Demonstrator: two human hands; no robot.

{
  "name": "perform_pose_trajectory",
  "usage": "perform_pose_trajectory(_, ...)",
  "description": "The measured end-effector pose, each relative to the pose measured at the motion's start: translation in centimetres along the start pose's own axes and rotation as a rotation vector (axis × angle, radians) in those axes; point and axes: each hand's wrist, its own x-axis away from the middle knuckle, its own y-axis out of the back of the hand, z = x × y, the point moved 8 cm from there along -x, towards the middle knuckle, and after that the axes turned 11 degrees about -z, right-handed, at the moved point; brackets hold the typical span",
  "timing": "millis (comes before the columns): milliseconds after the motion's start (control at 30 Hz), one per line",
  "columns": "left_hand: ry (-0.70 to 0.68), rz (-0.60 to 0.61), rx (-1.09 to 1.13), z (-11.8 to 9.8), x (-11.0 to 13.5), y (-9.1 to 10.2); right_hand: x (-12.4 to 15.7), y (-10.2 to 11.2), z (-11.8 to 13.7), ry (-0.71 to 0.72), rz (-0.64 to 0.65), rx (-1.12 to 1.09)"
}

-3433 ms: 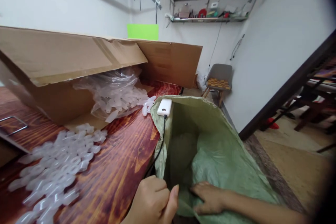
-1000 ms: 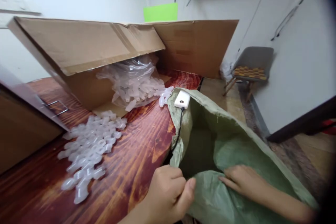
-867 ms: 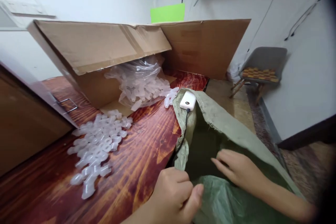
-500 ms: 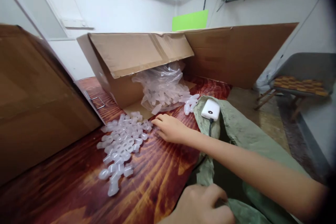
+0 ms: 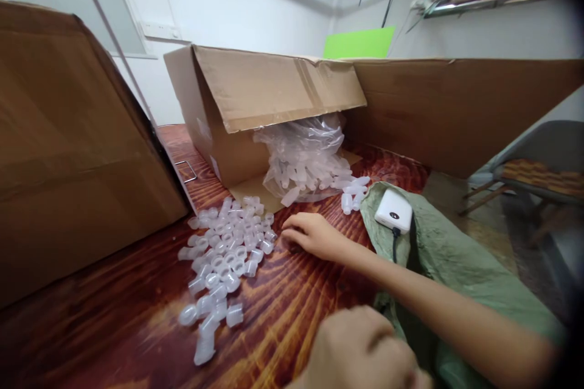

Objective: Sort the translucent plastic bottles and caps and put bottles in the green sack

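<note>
My right hand (image 5: pixel 314 236) rests low over the table at the right edge of a loose pile of small translucent plastic caps (image 5: pixel 225 255). Its fingers are bent and a little apart, close to the nearest caps, and nothing shows between them. Nearer to me, at the bottom of the view, my left hand (image 5: pixel 360 349) is closed with its fingers curled in. It is blurred, and whatever it may hold is hidden. Longer translucent plastic tubes (image 5: pixel 353 194) lie beyond my right hand, spilling from a clear plastic bag (image 5: pixel 310 134).
An open cardboard box (image 5: pixel 283 88) lies on its side around the bag. Another large carton (image 5: pixel 86 152) stands on the left. A white power bank (image 5: pixel 393 211) with a cable sits on green cloth (image 5: pixel 456 267) at the right. Behind is a chair (image 5: pixel 542 152).
The view has shifted, so the scene sits further right. My right hand's fingers are more bent and slightly back from the caps. My left hand has moved up and forward, over the table edge.
</note>
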Motion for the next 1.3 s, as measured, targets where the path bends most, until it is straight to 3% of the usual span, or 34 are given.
perform_pose_trajectory(100, 0.306, -0.099, -0.034, 4.4, -2.6, 2.4, 2.2, 2.9, -1.0, -0.227, -0.151, -0.209)
perform_pose_trajectory(167, 0.513, -0.162, -0.11, 7.3, -2.9, 3.0, 4.1, 4.2, -1.3, -0.356, -0.231, -0.327)
perform_pose_trajectory(233, 0.63, -0.192, -0.106, 9.0, -2.7, 3.0, 6.0, 4.6, -1.3, -0.439, -0.272, -0.411)
perform_pose_trajectory(367, 0.648, -0.087, 0.026, 9.4, -2.8, 1.8, 7.7, 3.9, -0.9, -0.486, -0.266, -0.507)
perform_pose_trajectory(467, 0.676, -0.08, 0.021, 9.1, -2.8, 2.0, 7.9, 3.4, -0.9, -0.482, -0.191, -0.54)
perform_pose_trajectory(667, 0.699, -0.039, -0.057, 9.1, -2.6, 1.8, 7.6, 3.8, -0.5, -0.34, -0.066, -0.347)
perform_pose_trajectory(833, 0.765, -0.062, -0.092, 9.8, -1.9, 1.9, 7.1, 3.9, 0.6, -0.168, -0.134, -0.094)
perform_pose_trajectory(1000, 0.822, -0.106, -0.069, 10.3, -1.7, 2.3, 6.5, 3.2, 1.1, -0.101, -0.123, -0.01)
perform_pose_trajectory(1167, 0.855, -0.15, -0.014, 10.4, -1.5, 2.4, 6.1, 2.9, 0.7, -0.11, -0.157, -0.003)
perform_pose_trajectory(1300, 0.866, -0.171, 0.047, 10.2, -1.6, 2.5, 6.0, 2.3, -1.1, -0.219, -0.227, -0.053)
